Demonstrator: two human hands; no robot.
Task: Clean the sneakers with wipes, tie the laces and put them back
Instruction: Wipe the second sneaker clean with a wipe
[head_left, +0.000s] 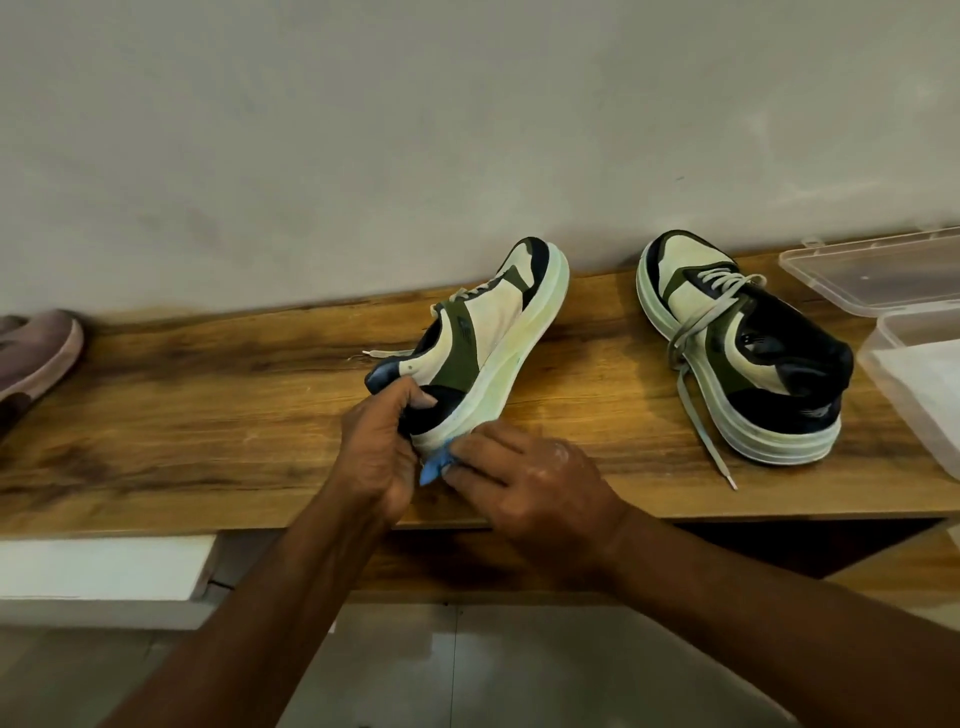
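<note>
Wooden shelf (208, 415) against grey wall (363, 130)

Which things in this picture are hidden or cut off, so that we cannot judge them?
- Blue wipe, head view: mostly covered by the right hand.
- Heel of the tilted sneaker: covered by the left hand.
- Clear plastic box: cut off by the right edge.
- Pinkish shoe: cut off by the left edge.
</note>
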